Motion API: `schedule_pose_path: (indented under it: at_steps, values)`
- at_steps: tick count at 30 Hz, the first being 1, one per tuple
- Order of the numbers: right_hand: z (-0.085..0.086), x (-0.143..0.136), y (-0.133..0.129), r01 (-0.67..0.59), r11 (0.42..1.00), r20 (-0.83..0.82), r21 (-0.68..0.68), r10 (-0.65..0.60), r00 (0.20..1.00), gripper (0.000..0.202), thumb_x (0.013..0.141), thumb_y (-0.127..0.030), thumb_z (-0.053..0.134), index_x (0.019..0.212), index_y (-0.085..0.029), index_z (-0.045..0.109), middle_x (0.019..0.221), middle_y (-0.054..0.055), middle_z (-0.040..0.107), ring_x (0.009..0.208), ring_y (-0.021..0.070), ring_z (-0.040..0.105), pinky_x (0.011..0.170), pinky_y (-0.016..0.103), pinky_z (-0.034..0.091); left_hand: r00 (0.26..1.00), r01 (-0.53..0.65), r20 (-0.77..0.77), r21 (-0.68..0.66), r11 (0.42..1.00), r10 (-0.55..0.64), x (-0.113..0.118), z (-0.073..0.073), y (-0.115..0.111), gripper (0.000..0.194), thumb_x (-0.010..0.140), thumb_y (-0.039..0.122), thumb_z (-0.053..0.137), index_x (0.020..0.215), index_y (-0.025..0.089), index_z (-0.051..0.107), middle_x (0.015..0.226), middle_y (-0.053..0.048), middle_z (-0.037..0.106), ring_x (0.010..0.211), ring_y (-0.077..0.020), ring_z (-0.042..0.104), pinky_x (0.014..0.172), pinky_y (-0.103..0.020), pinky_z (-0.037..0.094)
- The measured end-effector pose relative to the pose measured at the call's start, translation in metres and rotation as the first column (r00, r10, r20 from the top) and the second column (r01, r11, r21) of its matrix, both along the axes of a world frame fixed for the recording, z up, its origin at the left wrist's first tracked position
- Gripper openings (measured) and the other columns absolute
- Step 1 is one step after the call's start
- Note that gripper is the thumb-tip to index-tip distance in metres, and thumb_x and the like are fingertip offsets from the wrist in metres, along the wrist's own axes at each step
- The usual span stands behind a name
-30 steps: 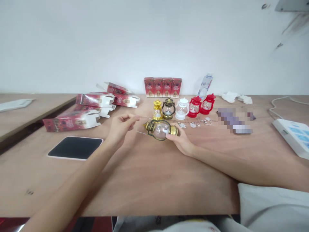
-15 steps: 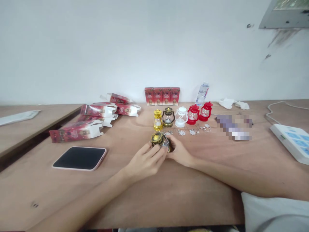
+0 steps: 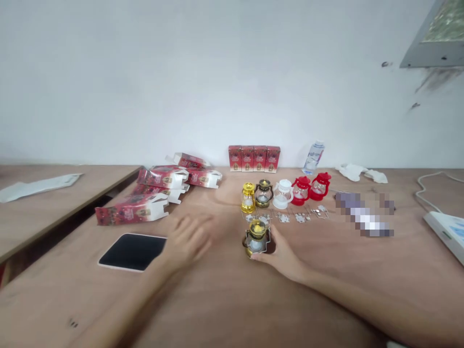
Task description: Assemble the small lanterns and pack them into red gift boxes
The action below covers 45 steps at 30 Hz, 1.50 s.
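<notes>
My right hand (image 3: 284,256) is wrapped round a small bronze lantern (image 3: 256,241) with a gold top, near the middle of the table. A thin wire handle shows at the lantern's front. My left hand (image 3: 188,239) is off to the left, blurred, fingers apart, holding nothing, beside a phone (image 3: 132,251). Behind the held lantern is a row of lanterns: a gold one (image 3: 248,198), a bronze one (image 3: 264,194), a white one (image 3: 282,194) and two red ones (image 3: 300,191). Small metal pieces (image 3: 283,218) lie before the row.
Opened red boxes (image 3: 130,211) are piled at the left. Several upright red boxes (image 3: 247,158) and a clear bottle (image 3: 313,158) stand by the wall. Crumpled white paper (image 3: 351,171), a blurred-out item (image 3: 362,215) and a white device (image 3: 447,232) with a cable are on the right.
My left hand has come off the lantern and moved left, over the phone's edge. My right hand still holds the lantern. The camera view has shifted, so the scene appears lower and further right.
</notes>
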State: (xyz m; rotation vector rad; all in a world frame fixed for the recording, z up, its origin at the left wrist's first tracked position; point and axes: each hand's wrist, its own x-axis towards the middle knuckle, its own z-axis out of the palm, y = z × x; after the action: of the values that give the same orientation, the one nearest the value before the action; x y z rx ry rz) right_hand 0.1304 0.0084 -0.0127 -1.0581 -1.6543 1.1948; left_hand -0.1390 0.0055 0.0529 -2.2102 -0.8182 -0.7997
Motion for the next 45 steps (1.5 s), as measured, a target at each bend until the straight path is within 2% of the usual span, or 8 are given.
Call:
schedule_pose_path:
  at_steps: [5,14,17,19,21,23,32,45]
  values:
    - [0.004,-0.002,-0.002,0.093,0.995,0.069,-0.044,-0.090,0.994,0.053,0.065,-0.035,0.078,0.108,-0.023,0.050,0.113,0.007,0.063,0.107,0.0291,0.059,0.095,0.048,0.044,0.844,-0.524,-0.056,-0.305,0.795,0.534,-0.100,0.018,0.017,0.052,0.082,0.016,0.043,0.133,0.021,0.039,0.130,-0.014,0.057,0.116,-0.0326,0.055,0.094,-0.048,0.040]
    - [-0.015,0.009,-0.009,0.064,0.947,0.094,0.316,-0.099,0.991,0.090,0.073,-0.025,0.070,0.142,-0.025,0.013,0.149,0.015,0.027,0.139,0.0302,0.029,0.111,0.054,0.029,0.705,-0.694,-0.186,-0.377,0.613,0.684,-0.160,-0.003,0.047,0.043,0.087,0.016,0.036,0.129,0.018,0.041,0.132,-0.015,0.055,0.117,-0.0310,0.055,0.098,-0.061,0.034]
    - [-0.018,0.011,-0.019,0.193,0.734,0.051,0.651,-0.297,0.954,0.087,0.073,-0.019,0.067,0.143,-0.028,0.016,0.151,0.013,0.023,0.141,0.0320,0.023,0.110,0.056,0.031,0.710,-0.699,-0.195,-0.311,0.644,0.676,-0.153,0.009,0.045,0.036,0.090,0.023,0.038,0.124,0.019,0.046,0.128,-0.013,0.059,0.112,-0.0305,0.058,0.094,-0.055,0.039]
    - [-0.020,0.009,-0.025,0.214,0.463,-0.066,0.860,-0.315,0.947,0.073,0.072,-0.015,0.064,0.136,-0.034,0.031,0.149,0.005,0.028,0.135,0.0283,0.036,0.104,0.050,0.041,0.742,-0.670,-0.165,-0.233,0.705,0.650,-0.141,0.021,0.037,0.037,0.088,0.029,0.046,0.124,0.018,0.047,0.124,-0.013,0.062,0.107,-0.0309,0.061,0.090,-0.048,0.044]
    - [-0.021,0.004,-0.029,0.095,0.156,-0.064,0.983,-0.194,0.979,0.051,0.073,-0.013,0.061,0.119,-0.032,0.049,0.148,-0.002,0.033,0.123,0.0216,0.049,0.095,0.041,0.050,0.800,-0.600,-0.058,-0.097,0.794,0.597,-0.122,0.032,0.026,0.047,0.083,0.035,0.058,0.125,0.018,0.047,0.110,-0.012,0.068,0.098,-0.0294,0.065,0.082,-0.039,0.048]
    - [-0.019,-0.005,-0.031,-0.085,0.004,0.085,0.996,-0.108,0.991,0.030,0.076,-0.013,0.057,0.105,-0.023,0.056,0.146,0.000,0.038,0.110,0.0163,0.058,0.087,0.033,0.053,0.892,-0.453,0.031,0.062,0.890,0.452,-0.094,0.039,0.017,0.062,0.077,0.037,0.067,0.131,0.018,0.043,0.113,-0.013,0.067,0.100,-0.0286,0.065,0.080,-0.035,0.049]
    - [-0.002,-0.047,-0.029,-0.097,0.296,0.171,0.950,-0.236,0.957,0.054,0.092,-0.024,0.040,0.139,-0.006,0.021,0.141,0.027,0.041,0.113,0.0205,0.059,0.079,0.031,0.055,0.976,0.165,-0.163,0.141,0.976,-0.142,-0.014,0.000,0.013,0.060,0.078,0.027,0.069,0.130,0.034,0.041,0.141,-0.012,0.047,0.124,-0.0297,0.051,0.095,-0.044,0.047]
    - [-0.002,-0.044,-0.035,-0.088,0.241,0.217,0.967,-0.582,0.784,0.041,0.087,-0.022,0.046,0.127,-0.014,0.049,0.119,0.017,0.046,0.104,0.0248,0.051,0.084,0.038,0.045,0.951,0.272,-0.184,0.102,0.957,-0.251,-0.015,-0.017,0.006,0.050,0.074,0.028,0.074,0.120,0.032,0.056,0.141,-0.011,0.046,0.118,-0.0302,0.056,0.092,-0.044,0.053]
